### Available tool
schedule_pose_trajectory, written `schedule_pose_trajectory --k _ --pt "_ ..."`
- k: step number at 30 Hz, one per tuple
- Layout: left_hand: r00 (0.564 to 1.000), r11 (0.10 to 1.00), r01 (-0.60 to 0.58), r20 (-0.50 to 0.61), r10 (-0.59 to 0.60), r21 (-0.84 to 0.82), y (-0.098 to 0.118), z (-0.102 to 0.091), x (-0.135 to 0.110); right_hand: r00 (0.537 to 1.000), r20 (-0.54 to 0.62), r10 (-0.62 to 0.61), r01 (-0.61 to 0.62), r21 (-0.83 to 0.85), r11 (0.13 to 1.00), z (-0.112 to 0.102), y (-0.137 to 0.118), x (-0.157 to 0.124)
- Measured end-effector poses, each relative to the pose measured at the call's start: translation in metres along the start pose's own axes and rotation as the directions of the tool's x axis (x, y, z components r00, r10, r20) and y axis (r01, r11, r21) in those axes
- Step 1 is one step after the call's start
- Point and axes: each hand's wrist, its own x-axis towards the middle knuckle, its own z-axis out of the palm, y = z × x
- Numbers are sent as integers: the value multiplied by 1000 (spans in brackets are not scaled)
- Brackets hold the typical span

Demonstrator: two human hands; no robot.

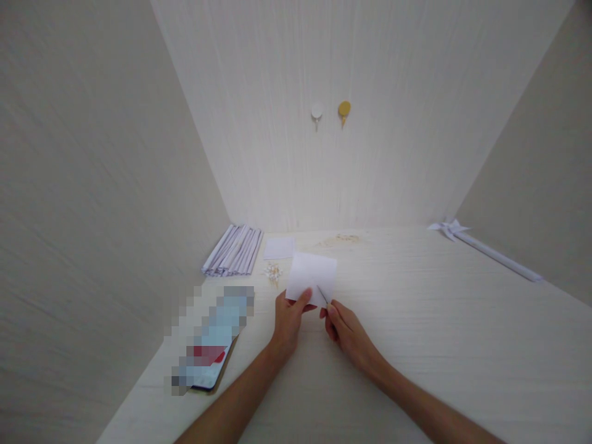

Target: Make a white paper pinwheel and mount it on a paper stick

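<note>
A square white sheet of paper [311, 275] is held up above the table, its lower left edge pinched in my left hand [290, 317] with the thumb on top. My right hand [343, 327] is closed at the sheet's lower right corner. From its fingers a thin dark blade, which looks like that of small scissors [322, 295], points diagonally toward the middle of the sheet. The handles are hidden in the hand. Just behind the sheet lies another flat white paper square [279, 248]. To its front is a small pile of white and gold pins [272, 272].
Rolled white paper sticks [234, 250] lie at the back left. Nearer me is a phone [217, 345], partly pixelated. A white paper pinwheel on a stick [451, 229] rests along the right wall. Small tan bits [346, 238] lie at the back; white [316, 111] and gold [345, 110] hooks hang above.
</note>
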Motion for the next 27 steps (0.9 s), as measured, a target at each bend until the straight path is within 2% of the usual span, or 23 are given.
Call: schedule_pose_trajectory --k 27 --pt "999 1000 0 47 0 2 -3 1 -1 1000 -20 -3 4 35 999 0 0 2"
